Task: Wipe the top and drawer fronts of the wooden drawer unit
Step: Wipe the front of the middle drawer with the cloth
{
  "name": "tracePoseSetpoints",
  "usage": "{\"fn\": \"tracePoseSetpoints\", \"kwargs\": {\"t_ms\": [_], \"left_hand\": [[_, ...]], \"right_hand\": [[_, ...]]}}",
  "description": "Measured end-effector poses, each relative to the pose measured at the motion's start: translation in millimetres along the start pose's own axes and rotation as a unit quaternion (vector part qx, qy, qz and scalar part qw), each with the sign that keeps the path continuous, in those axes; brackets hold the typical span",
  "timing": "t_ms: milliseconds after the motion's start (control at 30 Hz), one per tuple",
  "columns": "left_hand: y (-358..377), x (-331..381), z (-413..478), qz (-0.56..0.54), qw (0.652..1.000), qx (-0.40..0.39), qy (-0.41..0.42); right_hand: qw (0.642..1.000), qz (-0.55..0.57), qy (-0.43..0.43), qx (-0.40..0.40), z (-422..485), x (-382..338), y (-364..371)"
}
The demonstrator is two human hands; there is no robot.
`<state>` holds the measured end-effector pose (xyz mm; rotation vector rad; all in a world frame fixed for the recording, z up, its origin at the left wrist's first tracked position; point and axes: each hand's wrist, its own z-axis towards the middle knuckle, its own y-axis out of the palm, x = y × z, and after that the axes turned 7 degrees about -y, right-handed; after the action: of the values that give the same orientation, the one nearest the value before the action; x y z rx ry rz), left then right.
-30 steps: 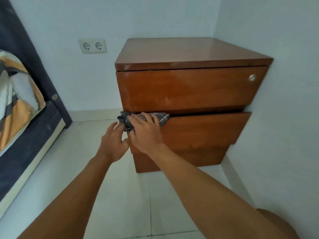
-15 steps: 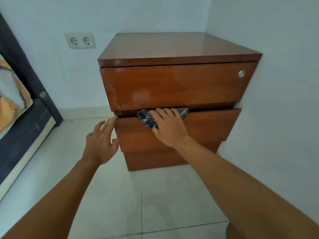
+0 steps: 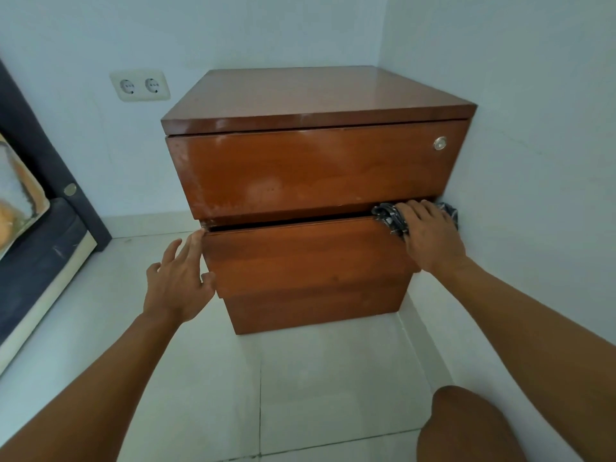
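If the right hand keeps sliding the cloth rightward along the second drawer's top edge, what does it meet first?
Probably the side wall. The right hand and cloth are already at the drawer's right end; the cloth looks close to or touching the wall, though depth is unclear.

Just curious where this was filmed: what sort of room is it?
Probably a bedroom corner: a wooden drawer unit like a bedside cabinet, what looks like a bed with bedding at the left, and a double wall socket.

Right hand (image 3: 433, 238) pressing cloth (image 3: 388, 216) on drawer unit (image 3: 310, 175), left hand (image 3: 176, 281) beside
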<state>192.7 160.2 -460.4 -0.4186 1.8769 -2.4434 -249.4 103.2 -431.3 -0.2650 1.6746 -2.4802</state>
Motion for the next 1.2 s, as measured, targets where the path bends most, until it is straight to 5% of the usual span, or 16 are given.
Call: {"fn": "tracePoseSetpoints", "kwargs": {"t_ms": [267, 433, 667, 933, 1200], "left_hand": [[8.5, -0.3, 2.7, 0.024, 0.999, -0.003, -0.022], [8.6, 3.4, 8.2, 0.031, 0.999, -0.016, -0.033], [8.5, 15.5, 1.5, 0.024, 0.998, -0.035, -0.045], [25.8, 32.1, -14.4, 0.051, 0.998, -0.003, -0.029], [28.6, 39.7, -4.0, 0.016, 0.998, -0.018, -0.051]], "right_hand": [[0.997, -0.004, 0.077, 0.032, -5.6, -7.1, 1.8], [0.977, 0.111, 0.131, 0.124, -1.3, -12.1, -15.2], [0.964, 0.130, 0.002, 0.231, -49.5, -73.8, 7.8], [0.991, 0.113, 0.070, 0.021, -26.5, -103.7, 24.9], [0.985, 0.146, 0.089, -0.006, -10.5, -109.6, 38.3]]}}
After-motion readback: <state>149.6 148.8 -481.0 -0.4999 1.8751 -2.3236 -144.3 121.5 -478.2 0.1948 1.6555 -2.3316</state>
